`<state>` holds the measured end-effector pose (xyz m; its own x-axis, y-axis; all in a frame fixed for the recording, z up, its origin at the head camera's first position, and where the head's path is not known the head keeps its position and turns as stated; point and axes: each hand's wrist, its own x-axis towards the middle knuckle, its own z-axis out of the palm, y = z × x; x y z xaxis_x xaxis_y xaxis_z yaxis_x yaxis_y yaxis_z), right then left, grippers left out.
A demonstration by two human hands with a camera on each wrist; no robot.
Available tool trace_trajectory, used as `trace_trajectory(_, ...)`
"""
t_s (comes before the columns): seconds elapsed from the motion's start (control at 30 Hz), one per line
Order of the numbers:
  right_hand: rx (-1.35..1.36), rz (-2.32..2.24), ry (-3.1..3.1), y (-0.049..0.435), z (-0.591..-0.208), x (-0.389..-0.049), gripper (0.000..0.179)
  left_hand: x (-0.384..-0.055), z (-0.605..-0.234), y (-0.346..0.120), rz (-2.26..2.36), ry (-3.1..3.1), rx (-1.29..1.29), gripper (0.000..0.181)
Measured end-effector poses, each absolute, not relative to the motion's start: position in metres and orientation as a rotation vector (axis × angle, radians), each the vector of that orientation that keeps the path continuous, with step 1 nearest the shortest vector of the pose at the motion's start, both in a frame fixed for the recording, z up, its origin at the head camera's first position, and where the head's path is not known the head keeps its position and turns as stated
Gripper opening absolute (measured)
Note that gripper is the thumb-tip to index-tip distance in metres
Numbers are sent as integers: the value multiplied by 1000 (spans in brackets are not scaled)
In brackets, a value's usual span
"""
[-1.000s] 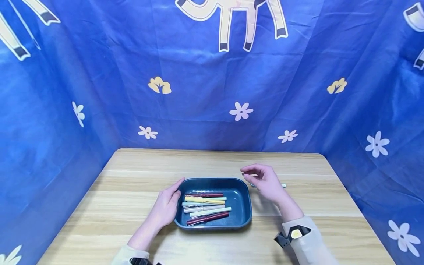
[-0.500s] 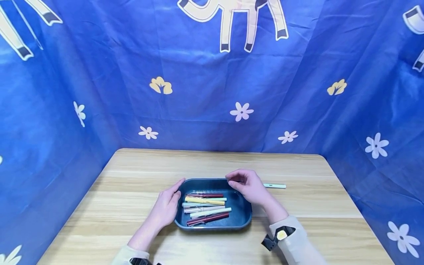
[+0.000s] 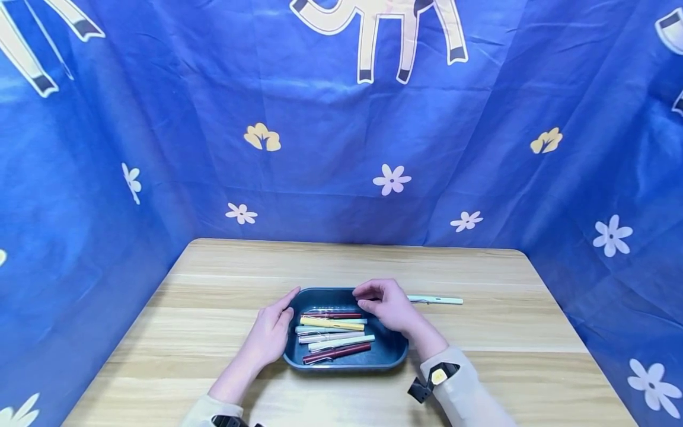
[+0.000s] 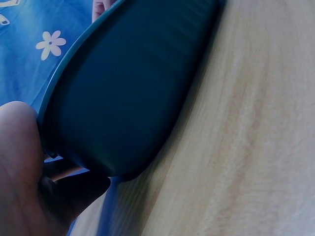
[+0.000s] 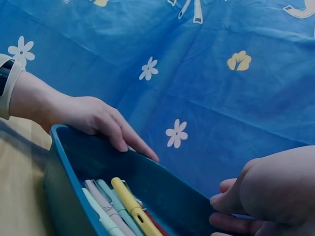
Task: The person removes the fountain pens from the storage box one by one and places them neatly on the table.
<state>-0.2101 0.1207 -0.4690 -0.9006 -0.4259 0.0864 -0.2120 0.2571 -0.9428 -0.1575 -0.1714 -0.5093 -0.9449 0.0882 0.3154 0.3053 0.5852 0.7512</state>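
A dark teal rectangular tray (image 3: 395, 350) stands on the table. Several capped pens lie side by side in it: a yellow pen (image 3: 332, 324), a dark red pen (image 3: 337, 354), a white pen (image 3: 341, 342) and other pale ones. My left hand (image 3: 271, 333) grips the tray's left end, one finger stretched along the far rim and the thumb over the edge. Bent at the fingers, my right hand (image 3: 388, 305) hovers over the tray's far right part, fingertips near the far rim. A dark sliver shows between its thumb and fingers; I cannot tell whether that is a pen.
A pale mint pen (image 3: 437, 300) lies on the wooden table (image 3: 480, 379), to the right of the tray and partly behind the right hand. Blue patterned cloth (image 3: 341, 219) surrounds the table at the back and both sides.
My right hand has moved left from beside the mint pen to over the tray, uncovering more of that pen. The left hand keeps its hold on the tray.
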Motion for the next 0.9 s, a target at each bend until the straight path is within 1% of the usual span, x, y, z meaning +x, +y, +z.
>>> trace_trajectory(0.23, -560, -1662, 2335, 116, -476, -211, 19, -158, -509, -171, -1304, -2581, -315, 48)
trace_trajectory(0.47, -597, -1558, 2373, 111, -481, -211, 19, -158, -511, -171, -1298, -2580, -310, 48)
trace_trajectory(0.77, -564, -1470, 2388, 107, -488, -210, 18, -158, -511, -171, -1304, -2576, -311, 47)
trace_trajectory(0.9, -603, -1440, 2386, 105, -489, -211, 19, -157, -510, -171, -1305, -2582, -300, 48)
